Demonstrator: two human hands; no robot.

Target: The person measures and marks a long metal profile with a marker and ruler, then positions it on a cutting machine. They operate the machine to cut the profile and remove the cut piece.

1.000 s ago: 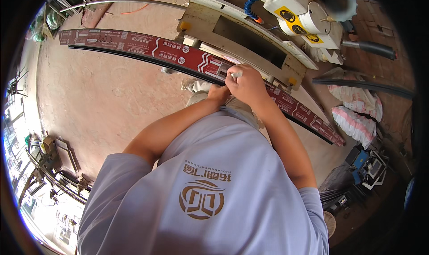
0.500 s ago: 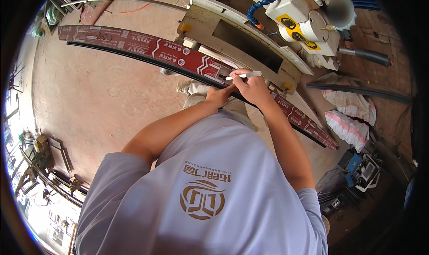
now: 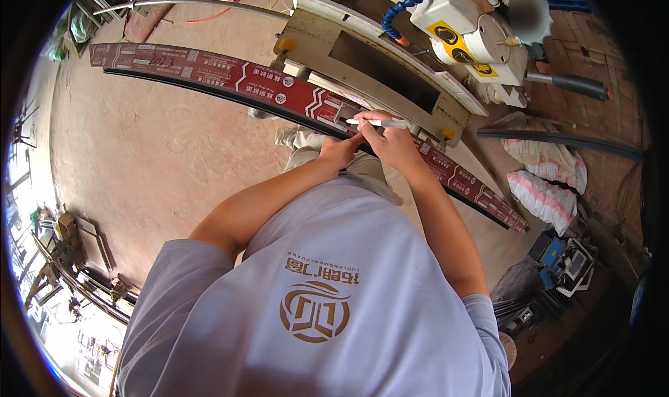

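Note:
A long profile bar (image 3: 265, 86), covered in red printed film with a black strip along its near edge, lies slantwise across the machine's front. Closed at that near edge, my left hand (image 3: 339, 151) grips the bar, its fingers partly hidden below. Just right of it, my right hand (image 3: 387, 141) pinches a white marker pen (image 3: 389, 124). The pen slopes leftward, with its dark tip at or just above a small grey rectangular patch (image 3: 343, 112) on the bar. I cannot tell whether the tip touches.
Beyond the bar stands a beige machine (image 3: 376, 73) with a white head, a blue coiled hose (image 3: 390, 21) and a black-gripped lever (image 3: 578, 87). White and pink sacks (image 3: 543, 198) lie at the right, beside a dark bar (image 3: 557, 141). Metal racks (image 3: 77, 265) stand at the far left.
My right hand and the marker pen have shifted slightly left, and the pen lies flatter. The left end of the bar has dipped slightly; my left hand keeps its place.

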